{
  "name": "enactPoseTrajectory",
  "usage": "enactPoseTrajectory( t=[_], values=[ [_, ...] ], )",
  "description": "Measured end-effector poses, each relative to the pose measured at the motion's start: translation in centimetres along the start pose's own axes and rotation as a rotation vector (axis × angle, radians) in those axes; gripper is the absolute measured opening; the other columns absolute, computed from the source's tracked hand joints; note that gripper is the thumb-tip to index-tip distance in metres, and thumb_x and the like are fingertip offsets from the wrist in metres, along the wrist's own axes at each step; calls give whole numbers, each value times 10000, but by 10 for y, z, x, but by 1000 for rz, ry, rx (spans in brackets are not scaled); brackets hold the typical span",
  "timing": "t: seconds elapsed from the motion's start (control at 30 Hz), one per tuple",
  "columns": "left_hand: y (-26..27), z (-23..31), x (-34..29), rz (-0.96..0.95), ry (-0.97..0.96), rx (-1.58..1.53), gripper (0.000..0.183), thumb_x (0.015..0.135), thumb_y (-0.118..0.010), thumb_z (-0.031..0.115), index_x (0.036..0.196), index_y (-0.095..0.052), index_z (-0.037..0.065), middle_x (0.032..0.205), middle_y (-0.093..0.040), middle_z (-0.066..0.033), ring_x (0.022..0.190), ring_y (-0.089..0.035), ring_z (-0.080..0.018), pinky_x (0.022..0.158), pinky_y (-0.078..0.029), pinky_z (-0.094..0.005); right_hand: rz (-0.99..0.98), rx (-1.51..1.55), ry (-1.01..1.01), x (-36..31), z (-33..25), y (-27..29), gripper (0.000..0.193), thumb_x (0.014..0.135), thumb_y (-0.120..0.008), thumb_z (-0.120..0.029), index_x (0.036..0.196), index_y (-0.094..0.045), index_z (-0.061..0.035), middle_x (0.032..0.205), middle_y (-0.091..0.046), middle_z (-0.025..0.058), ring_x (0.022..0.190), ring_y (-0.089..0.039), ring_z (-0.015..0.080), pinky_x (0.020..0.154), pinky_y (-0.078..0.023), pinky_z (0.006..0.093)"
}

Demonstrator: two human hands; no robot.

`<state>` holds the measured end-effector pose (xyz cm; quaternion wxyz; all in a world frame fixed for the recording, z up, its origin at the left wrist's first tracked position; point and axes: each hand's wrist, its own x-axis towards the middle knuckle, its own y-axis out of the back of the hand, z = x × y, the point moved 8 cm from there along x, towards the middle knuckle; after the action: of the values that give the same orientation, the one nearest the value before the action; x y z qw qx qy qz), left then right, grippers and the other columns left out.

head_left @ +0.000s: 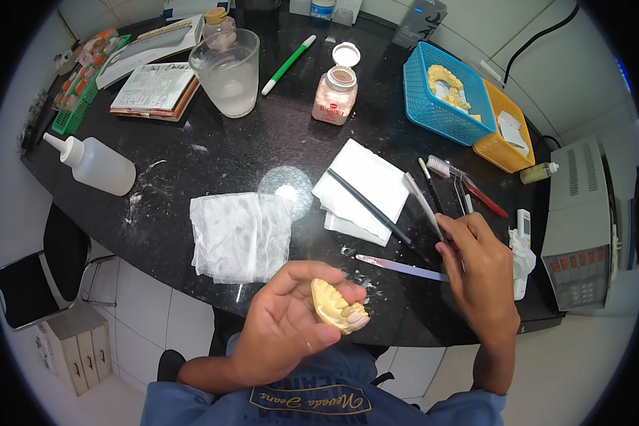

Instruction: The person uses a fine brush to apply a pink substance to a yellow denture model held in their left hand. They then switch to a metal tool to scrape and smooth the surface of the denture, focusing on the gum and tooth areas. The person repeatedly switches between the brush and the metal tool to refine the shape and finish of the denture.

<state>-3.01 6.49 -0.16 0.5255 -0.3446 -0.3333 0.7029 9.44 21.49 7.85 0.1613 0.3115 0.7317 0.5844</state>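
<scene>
My left hand [287,326] holds a yellow plaster dental cast [337,307] with a pinkish tooth row at its front, just over the near edge of the black counter [213,153]. My right hand [479,273] is to its right, fingers pinched on a thin metal instrument [433,213] that points up toward the row of tools. A flat metal spatula [397,268] lies on the counter between the two hands.
A glass slab [285,190] with white powder, a clear plastic sheet [240,234], white paper towels [362,188] with a black tool, a toothbrush [447,169], a powder bottle [334,96], a plastic cup [228,71], a squeeze bottle [96,163], blue [422,106] and orange baskets [500,153].
</scene>
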Motion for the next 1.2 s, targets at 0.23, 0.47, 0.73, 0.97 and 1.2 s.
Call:
enactPoseTrajectory(
  t=[0.23,0.47,0.73,0.97,1.2],
  values=[
    [2,0,2,-87,-96,-97,437,866,-627,-90,1236,-423,23,1254,-538,-194,1214,-529,-218,1051,-441,-383,89,-23,244,16,-35,-6,292,795,-686,-2,1083,-642,-5,884,-600,118,816,-632,283,708,-520,375],
    [0,3,3,-23,-69,-18,401,877,-677,32,1193,-433,68,1174,-564,-140,1231,-525,-251,1142,-339,-501,-36,-80,188,32,-44,-19,298,763,-669,18,1057,-620,0,900,-582,134,809,-638,286,706,-525,383],
    [3,1,0,-82,-74,-31,403,868,-701,27,1171,-436,43,1156,-582,-181,1250,-533,-298,1104,-395,-457,322,250,111,52,-56,55,111,826,-670,10,916,-605,3,841,-601,72,691,-604,137,634,-506,271],
    [10,32,-13,-187,-358,78,432,819,-678,-134,1148,-447,22,1188,-551,-180,1223,-532,-252,1049,-456,-395,468,478,318,124,-123,90,197,931,-681,-201,981,-653,-13,830,-640,19,704,-567,51,594,-447,192],
    [25,67,-29,-63,-506,302,468,751,-778,-82,1163,-564,-21,1105,-625,-199,1128,-588,-258,987,-485,-398,199,304,427,217,-163,19,254,873,-737,-227,900,-696,22,685,-614,-18,594,-483,36,527,-374,218]
  ],
)
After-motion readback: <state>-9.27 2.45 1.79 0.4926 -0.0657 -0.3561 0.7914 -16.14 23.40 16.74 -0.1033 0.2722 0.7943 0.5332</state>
